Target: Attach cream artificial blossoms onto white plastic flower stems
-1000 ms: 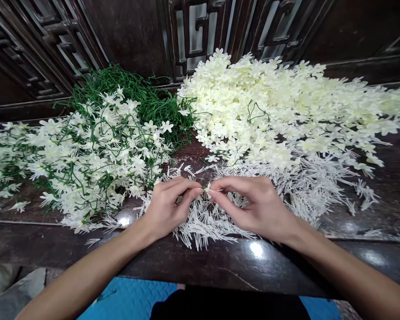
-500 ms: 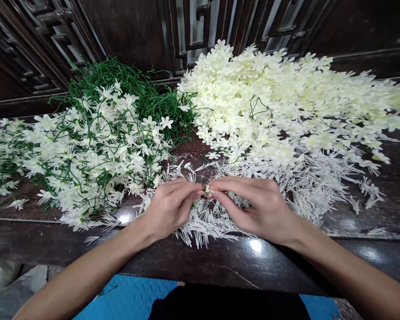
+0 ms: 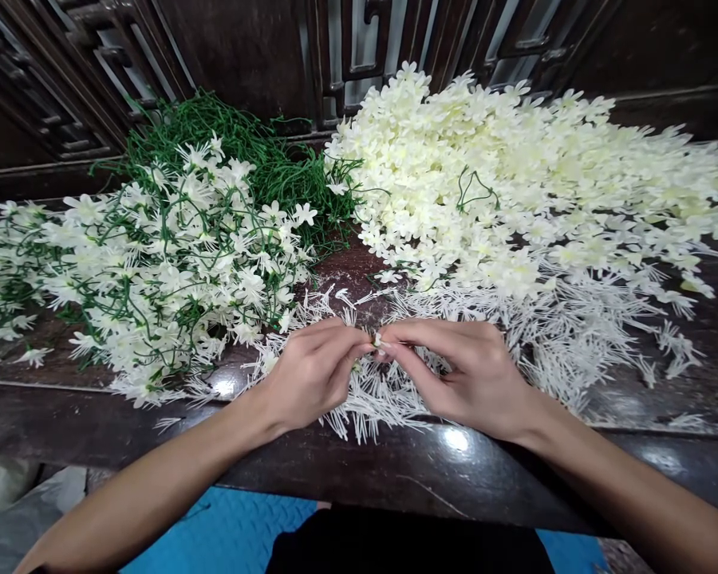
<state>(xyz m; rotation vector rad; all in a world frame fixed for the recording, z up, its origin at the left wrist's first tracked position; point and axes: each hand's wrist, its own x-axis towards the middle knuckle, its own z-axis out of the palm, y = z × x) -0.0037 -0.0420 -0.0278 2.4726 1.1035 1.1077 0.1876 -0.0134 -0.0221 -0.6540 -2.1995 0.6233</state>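
Your left hand [image 3: 314,371] and right hand [image 3: 463,371] still pinch one small flower [image 3: 378,342] between them, over white filaments [image 3: 368,410] near the worktop's [image 3: 347,466] front edge; only your view has shifted slightly.

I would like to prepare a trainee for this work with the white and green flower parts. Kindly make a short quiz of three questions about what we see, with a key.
1. Fill in the colour: the left hand and the right hand meet at a small piece that is mostly ____.
2. True or false: the tangle of green stems lies farther from the person than both hands.
3. Choose one: the pile of pale yellow flowers lies (a) on the blue floor mat, (b) to the right of the green tangle, (c) to the left of the green tangle.

Key: 1. white; 2. true; 3. b
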